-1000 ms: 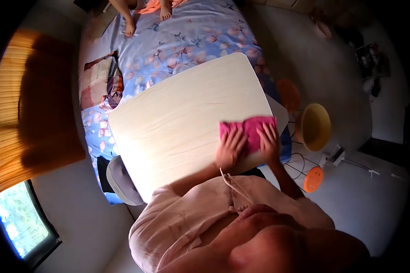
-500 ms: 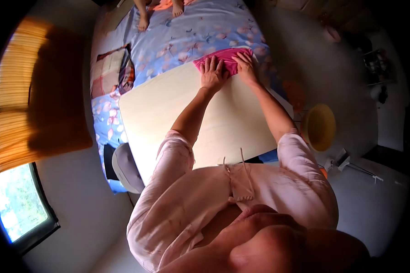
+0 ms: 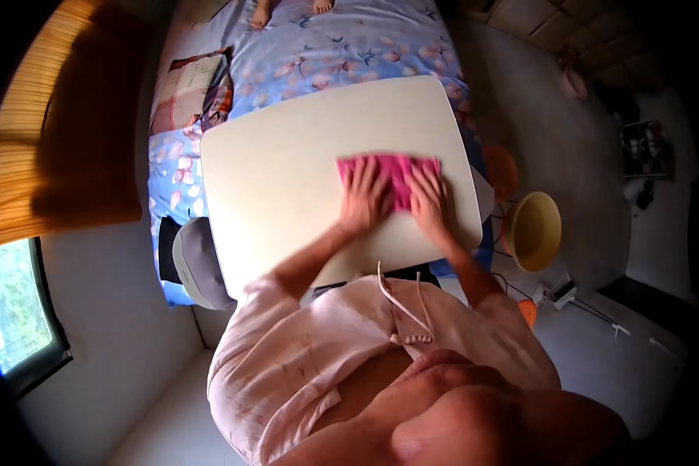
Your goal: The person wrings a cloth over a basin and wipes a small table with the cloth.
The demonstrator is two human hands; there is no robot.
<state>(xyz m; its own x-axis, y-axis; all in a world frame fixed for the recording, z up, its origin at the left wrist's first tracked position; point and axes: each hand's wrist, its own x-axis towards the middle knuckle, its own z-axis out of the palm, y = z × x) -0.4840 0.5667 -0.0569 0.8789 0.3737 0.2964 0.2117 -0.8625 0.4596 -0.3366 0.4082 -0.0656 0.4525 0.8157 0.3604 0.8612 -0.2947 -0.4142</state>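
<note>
A pink cloth (image 3: 401,180) lies spread on the pale tabletop (image 3: 279,179), right of its middle. Flat on the cloth's left part rests my left hand (image 3: 363,200), fingers spread and pointing away from me. My right hand (image 3: 429,200) presses on the cloth's right part, its fingers also stretched out. Both palms reach past the cloth's near edge. The two hands are apart, with pink fabric showing between them.
Behind the table is a bed with a flowered blue sheet (image 3: 287,50), a folded plaid fabric (image 3: 185,97) and another person's feet (image 3: 261,15). A yellow basin (image 3: 536,231) and orange stools (image 3: 499,172) stand right. A grey rounded object (image 3: 200,262) is at left.
From the near right edge, both hands and the cloth moved to the table's far edge, then back toward me to right of the middle. The camera view has shifted too.
</note>
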